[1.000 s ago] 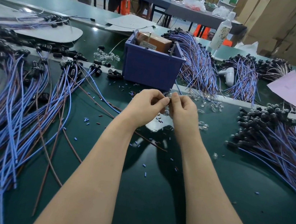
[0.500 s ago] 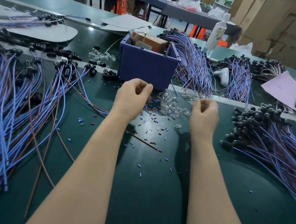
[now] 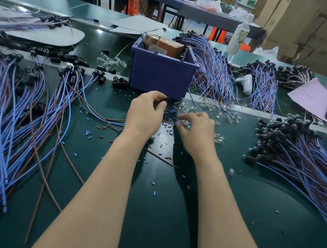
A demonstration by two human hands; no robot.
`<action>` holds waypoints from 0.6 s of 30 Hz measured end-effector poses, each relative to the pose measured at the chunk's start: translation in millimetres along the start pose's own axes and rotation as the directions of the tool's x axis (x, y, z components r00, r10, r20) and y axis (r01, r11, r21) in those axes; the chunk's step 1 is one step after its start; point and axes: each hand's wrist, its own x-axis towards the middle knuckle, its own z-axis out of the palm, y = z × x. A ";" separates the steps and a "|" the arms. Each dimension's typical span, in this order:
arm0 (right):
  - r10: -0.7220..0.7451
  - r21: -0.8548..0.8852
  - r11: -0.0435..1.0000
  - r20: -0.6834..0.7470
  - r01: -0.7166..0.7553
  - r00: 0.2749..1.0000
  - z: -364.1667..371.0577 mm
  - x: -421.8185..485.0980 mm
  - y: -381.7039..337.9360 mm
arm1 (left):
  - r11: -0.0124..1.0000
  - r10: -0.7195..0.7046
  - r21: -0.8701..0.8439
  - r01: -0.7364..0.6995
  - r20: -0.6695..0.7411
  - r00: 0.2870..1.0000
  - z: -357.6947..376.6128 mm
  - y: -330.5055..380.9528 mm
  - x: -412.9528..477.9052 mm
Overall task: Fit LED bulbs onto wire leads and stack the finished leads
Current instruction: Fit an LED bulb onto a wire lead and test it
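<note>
Our left hand [image 3: 146, 114] grips a lead [image 3: 105, 118], fingers curled; our right hand [image 3: 197, 129] pinches a bulb [image 3: 183, 124] at the pile [image 3: 184, 109] before the bin [image 3: 160, 75]. At right, finished leads [image 3: 300, 154] lie stacked.

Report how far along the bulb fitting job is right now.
Done: a large stack of finished leads lies on the right. In hand: the left hand grips a wire lead while the right hand picks from the clear bulbs. Left: a big spread of unfitted leads on the left.
</note>
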 end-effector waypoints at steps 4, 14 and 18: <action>0.142 0.069 0.988 -0.116 -0.135 0.983 -11.3 2.6 17.2 | 0.999 -0.028 0.029 0.028 0.026 0.999 3.1 0.5 -1.1; 0.178 -0.068 0.981 -0.064 -0.182 0.982 -1.9 2.2 14.4 | 0.998 0.009 0.061 -0.017 0.120 0.993 9.2 -2.0 -4.1; 0.206 -0.060 0.976 -0.085 -0.212 0.975 -0.9 2.9 13.6 | 0.997 0.005 0.082 -0.016 0.139 0.990 8.6 -1.7 -4.2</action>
